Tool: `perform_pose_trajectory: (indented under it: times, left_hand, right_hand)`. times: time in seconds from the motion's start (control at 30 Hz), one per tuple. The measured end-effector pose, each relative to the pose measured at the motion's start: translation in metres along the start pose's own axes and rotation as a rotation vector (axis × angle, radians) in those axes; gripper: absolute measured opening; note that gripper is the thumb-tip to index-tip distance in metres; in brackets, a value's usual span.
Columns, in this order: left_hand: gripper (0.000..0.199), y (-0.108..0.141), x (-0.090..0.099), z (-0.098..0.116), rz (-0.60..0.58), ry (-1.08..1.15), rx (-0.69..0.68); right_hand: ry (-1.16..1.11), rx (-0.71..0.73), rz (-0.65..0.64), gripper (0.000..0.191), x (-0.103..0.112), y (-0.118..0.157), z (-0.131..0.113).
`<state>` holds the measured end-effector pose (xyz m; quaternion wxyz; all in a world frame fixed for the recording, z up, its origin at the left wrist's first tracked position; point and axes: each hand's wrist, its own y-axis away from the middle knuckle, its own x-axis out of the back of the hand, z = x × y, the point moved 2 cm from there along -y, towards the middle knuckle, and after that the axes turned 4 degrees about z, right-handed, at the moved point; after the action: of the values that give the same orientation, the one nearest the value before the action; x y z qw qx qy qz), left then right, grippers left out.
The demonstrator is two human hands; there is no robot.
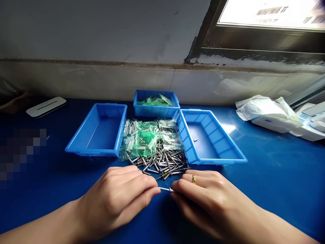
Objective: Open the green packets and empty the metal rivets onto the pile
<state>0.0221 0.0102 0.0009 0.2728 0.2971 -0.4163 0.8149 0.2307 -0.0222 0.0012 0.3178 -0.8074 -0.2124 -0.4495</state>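
Both hands meet in front of the pile, pinching one blind rivet [164, 188] by its two ends. My left hand [122, 193] is closed on its thin pin. My right hand [203, 196], with a gold ring, is closed on the other end, by the flange; the rest of that end is hidden in the fingers. Just beyond the fingertips lies a loose heap of metal rivets and screws [165, 161]. Behind it are clear and green plastic packets [142, 139] with metal and white pieces inside.
Blue bins stand left [92, 152], behind [156, 111] and right [218, 135] of the heap; the back one holds green packets, the right one a small metal piece. A white device [47, 106] lies far left, crumpled white wrapping [264, 110] on the right of the blue tabletop [269, 176].
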Motion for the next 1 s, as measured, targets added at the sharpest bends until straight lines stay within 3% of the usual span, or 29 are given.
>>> perform_pose_trajectory:
  times: [0.13, 0.23, 0.43, 0.67, 0.87, 1.0]
  left_hand:
    - [0.019, 0.001, 0.001, 0.0, 0.003, 0.01, -0.003]
    - [0.017, 0.0, 0.003, 0.0, 0.016, 0.019, -0.011]
    - [0.017, -0.002, 0.001, 0.004, 0.089, 0.042, -0.052]
    - [0.033, 0.007, -0.006, 0.009, 0.033, 0.059, -0.138]
    - [0.015, 0.002, 0.003, 0.006, 0.045, -0.019, -0.099]
    - [0.017, -0.001, 0.002, 0.005, 0.017, -0.113, -0.083]
  right_hand:
    - [0.056, 0.045, 0.1, 0.025, 0.004, -0.001, -0.001]
    - [0.06, 0.112, 0.1, 0.031, 0.007, -0.002, -0.003]
    - [-0.068, -0.033, -0.002, 0.033, 0.0, -0.001, -0.001]
    - [-0.209, -0.089, -0.077, 0.027, -0.005, 0.0, 0.002]
    - [-0.089, -0.062, -0.017, 0.034, 0.003, -0.005, 0.002]
    - [-0.148, -0.06, 0.041, 0.029, 0.014, -0.006, -0.003]
